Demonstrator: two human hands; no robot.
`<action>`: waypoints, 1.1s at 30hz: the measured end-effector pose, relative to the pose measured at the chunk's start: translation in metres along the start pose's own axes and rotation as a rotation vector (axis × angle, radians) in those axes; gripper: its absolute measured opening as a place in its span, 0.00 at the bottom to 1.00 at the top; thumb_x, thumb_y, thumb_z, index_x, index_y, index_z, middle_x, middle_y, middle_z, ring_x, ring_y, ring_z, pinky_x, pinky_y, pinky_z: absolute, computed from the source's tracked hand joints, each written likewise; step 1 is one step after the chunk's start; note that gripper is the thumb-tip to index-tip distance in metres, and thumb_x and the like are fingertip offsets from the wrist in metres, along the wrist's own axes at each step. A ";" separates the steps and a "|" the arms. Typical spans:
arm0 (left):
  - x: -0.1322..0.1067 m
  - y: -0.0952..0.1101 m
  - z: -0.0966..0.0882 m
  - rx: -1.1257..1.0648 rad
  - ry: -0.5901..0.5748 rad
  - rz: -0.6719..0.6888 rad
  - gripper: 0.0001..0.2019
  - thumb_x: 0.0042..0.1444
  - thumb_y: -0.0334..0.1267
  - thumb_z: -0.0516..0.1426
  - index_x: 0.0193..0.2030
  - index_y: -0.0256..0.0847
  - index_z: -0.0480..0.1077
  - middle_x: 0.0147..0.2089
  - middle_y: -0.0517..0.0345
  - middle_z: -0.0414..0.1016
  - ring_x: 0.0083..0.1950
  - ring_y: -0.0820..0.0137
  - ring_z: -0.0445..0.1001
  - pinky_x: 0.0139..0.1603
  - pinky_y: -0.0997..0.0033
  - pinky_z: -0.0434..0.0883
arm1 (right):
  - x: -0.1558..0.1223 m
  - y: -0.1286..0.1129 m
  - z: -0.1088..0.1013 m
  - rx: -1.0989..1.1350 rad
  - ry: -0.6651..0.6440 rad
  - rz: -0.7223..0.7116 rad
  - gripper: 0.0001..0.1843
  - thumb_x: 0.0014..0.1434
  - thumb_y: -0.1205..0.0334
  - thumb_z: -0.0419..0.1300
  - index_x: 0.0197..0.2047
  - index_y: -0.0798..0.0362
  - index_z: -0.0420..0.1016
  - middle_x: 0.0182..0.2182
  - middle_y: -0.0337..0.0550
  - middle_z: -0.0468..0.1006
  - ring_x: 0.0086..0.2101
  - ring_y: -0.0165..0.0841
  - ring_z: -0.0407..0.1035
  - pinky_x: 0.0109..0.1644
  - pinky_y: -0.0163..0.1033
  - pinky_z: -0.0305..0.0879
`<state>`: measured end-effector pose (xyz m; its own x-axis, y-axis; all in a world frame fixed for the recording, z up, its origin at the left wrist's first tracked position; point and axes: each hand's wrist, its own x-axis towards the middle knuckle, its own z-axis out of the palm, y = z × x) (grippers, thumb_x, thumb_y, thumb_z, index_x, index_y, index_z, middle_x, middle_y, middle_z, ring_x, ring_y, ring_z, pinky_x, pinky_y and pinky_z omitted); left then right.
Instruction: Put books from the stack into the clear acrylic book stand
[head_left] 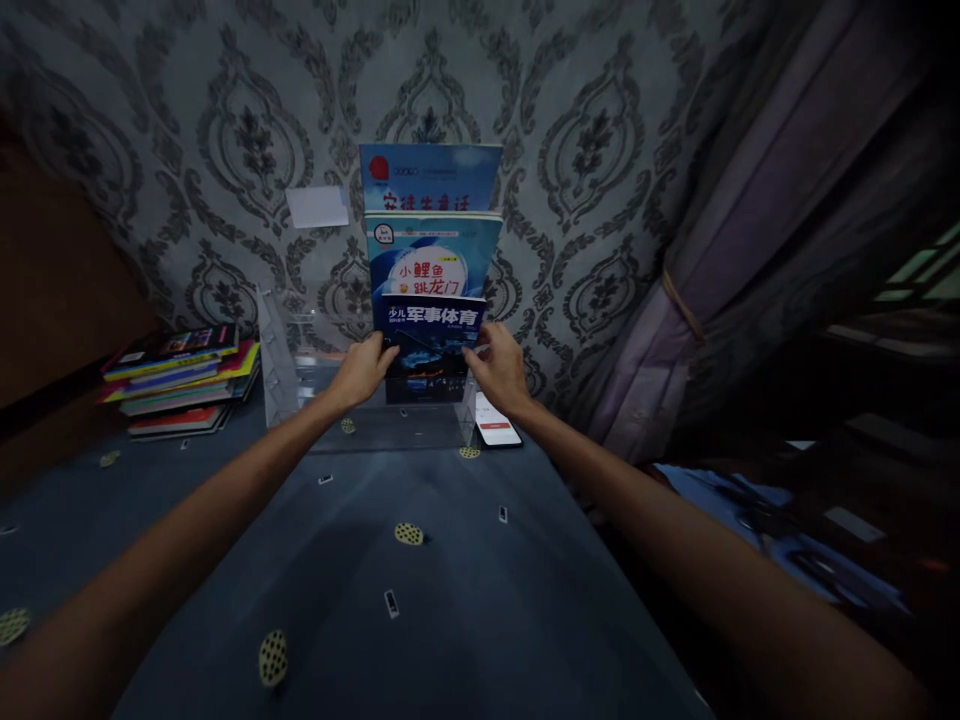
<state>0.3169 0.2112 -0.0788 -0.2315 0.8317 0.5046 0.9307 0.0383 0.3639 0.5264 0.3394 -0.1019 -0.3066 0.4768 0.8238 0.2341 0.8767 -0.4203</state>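
A clear acrylic display stand (390,425) sits on the blue patterned tablecloth against the wall, holding three books in stepped tiers. My left hand (365,368) grips the left edge of the front dark blue book (431,340), and my right hand (496,367) grips its right edge. Behind it stand a light blue book (433,255) with red lettering and, at the top, another blue book (429,178). Both hands have fingers curled around the front book's sides.
A stack of several colourful books (180,380) lies at the left on the table. A phone (497,422) with a lit screen lies just right of the stand. A purple curtain (750,250) hangs at the right. A white card (316,206) is stuck on the wallpaper.
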 end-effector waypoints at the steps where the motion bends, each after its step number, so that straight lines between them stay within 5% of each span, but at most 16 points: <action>1: 0.000 0.002 0.000 0.005 0.002 -0.005 0.09 0.68 0.40 0.51 0.36 0.43 0.63 0.34 0.51 0.76 0.41 0.58 0.78 0.43 0.65 0.69 | 0.002 0.001 0.000 0.000 0.007 -0.003 0.09 0.54 0.66 0.60 0.41 0.50 0.70 0.38 0.46 0.73 0.38 0.42 0.70 0.41 0.47 0.72; 15: -0.004 0.018 -0.005 0.197 -0.021 -0.082 0.11 0.72 0.41 0.49 0.48 0.37 0.68 0.40 0.43 0.80 0.46 0.55 0.80 0.45 0.64 0.71 | 0.014 0.005 -0.008 -0.018 -0.039 0.015 0.10 0.55 0.62 0.61 0.42 0.50 0.70 0.38 0.46 0.75 0.36 0.41 0.72 0.41 0.49 0.72; 21: -0.003 0.019 -0.009 0.092 -0.011 -0.125 0.09 0.72 0.40 0.49 0.48 0.38 0.66 0.39 0.46 0.80 0.41 0.59 0.81 0.42 0.66 0.72 | 0.012 0.004 -0.004 0.007 -0.002 0.125 0.16 0.55 0.62 0.61 0.48 0.50 0.70 0.34 0.44 0.78 0.33 0.40 0.73 0.40 0.48 0.71; 33: -0.002 0.018 -0.005 0.140 0.031 -0.135 0.11 0.73 0.41 0.47 0.48 0.39 0.67 0.40 0.45 0.80 0.41 0.57 0.81 0.42 0.66 0.71 | 0.014 -0.002 -0.004 0.027 0.026 0.195 0.05 0.55 0.59 0.61 0.35 0.50 0.71 0.29 0.42 0.78 0.30 0.39 0.72 0.39 0.46 0.70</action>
<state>0.3323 0.2077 -0.0697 -0.3637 0.7966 0.4828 0.9203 0.2273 0.3183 0.5252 0.3442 -0.0882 -0.2342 0.6364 0.7349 0.2623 0.7693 -0.5826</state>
